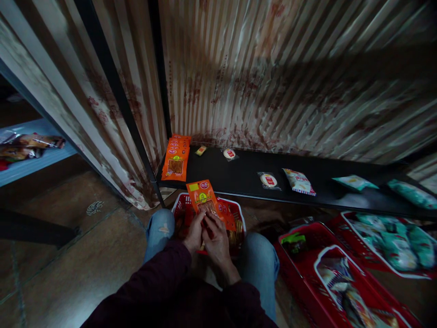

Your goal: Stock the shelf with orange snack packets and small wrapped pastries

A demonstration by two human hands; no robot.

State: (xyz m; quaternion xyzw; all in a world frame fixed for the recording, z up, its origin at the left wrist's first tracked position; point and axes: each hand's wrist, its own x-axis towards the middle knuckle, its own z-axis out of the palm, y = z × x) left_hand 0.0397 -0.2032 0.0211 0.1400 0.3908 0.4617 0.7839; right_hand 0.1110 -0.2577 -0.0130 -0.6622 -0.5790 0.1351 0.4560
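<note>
Red basket (243, 221) at the lower centre of the frame, with orange packet (201, 193) held above it.
Left hand (194, 233) and right hand (218, 241) are half closed, both gripping its lower end; its long axis slants from upper left to lower right, printed top upward. Its round logo (204, 185) is too small for reading.

Your single camera sat on your head, facing forward and steeply down between your knees (161, 230). Your left hand (194, 232) and right hand (218, 240) lay close below it, near the centre; beyond, its wide view faced the black shelf (235, 175) and striped curtain (273, 91), taking in floor (85, 259) at left.
</note>
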